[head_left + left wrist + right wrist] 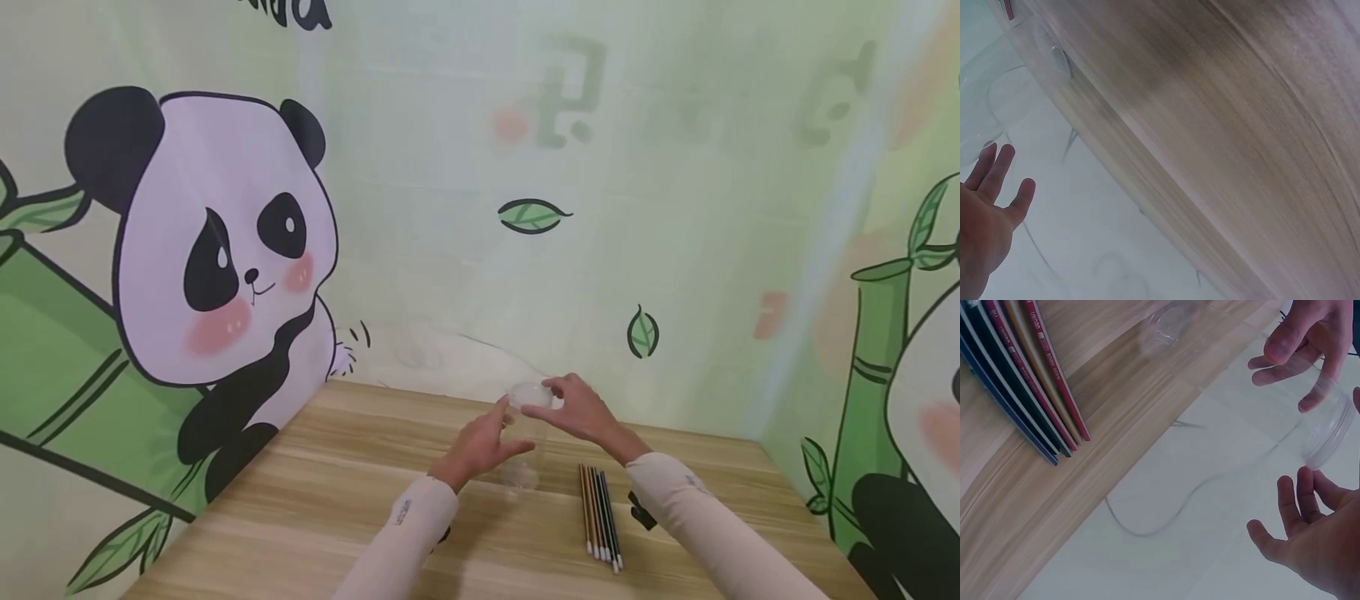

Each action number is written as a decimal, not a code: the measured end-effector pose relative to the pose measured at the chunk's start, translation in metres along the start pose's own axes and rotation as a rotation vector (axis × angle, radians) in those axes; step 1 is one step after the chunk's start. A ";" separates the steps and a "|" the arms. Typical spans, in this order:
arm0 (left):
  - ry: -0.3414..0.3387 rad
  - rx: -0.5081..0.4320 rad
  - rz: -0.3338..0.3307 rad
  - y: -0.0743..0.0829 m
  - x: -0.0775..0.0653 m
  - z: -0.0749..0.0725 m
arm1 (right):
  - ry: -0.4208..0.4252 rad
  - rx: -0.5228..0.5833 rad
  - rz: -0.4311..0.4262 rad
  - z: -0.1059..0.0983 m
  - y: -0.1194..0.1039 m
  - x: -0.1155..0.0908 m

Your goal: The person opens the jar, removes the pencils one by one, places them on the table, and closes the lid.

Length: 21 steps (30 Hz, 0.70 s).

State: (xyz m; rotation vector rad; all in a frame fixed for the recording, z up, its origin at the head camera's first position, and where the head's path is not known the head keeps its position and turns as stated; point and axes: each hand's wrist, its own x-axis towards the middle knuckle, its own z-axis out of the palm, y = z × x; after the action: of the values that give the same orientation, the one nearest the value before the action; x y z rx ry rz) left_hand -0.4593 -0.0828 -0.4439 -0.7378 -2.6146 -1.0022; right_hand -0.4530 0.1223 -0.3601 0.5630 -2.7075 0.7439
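Note:
A tall clear plastic jar (525,454) stands on the wooden table, its round base (1163,328) on the wood. A clear round lid (531,394) covers its top, with a ridged edge in the right wrist view. My right hand (585,412) pinches the lid from the right, thumb at the near side and fingers at the far side. Beside the upper left of the jar, my left hand (480,442) has its fingers spread and fairly straight. One left fingertip is near the rim. Whether the left fingers press the jar is hard to tell through the clear wall.
Several pencils (600,517) lie side by side on the table (315,500), right of the jar, white ends toward me. A printed panda backdrop (420,208) rises behind the table's far edge and along both sides. Dark straps show at both wrists.

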 end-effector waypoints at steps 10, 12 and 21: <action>-0.009 0.008 -0.026 0.000 0.000 0.000 | -0.020 0.029 -0.071 -0.008 0.015 -0.001; -0.014 0.008 -0.029 0.001 -0.001 0.000 | -0.026 0.045 -0.115 -0.010 0.018 0.001; -0.024 0.028 0.003 0.002 0.000 -0.002 | -0.048 0.070 -0.277 -0.007 0.014 0.008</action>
State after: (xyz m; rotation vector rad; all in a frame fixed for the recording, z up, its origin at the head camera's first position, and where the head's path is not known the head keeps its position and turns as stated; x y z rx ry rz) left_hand -0.4580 -0.0829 -0.4414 -0.7511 -2.6415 -0.9600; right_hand -0.4649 0.1352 -0.3579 0.9604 -2.5781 0.7602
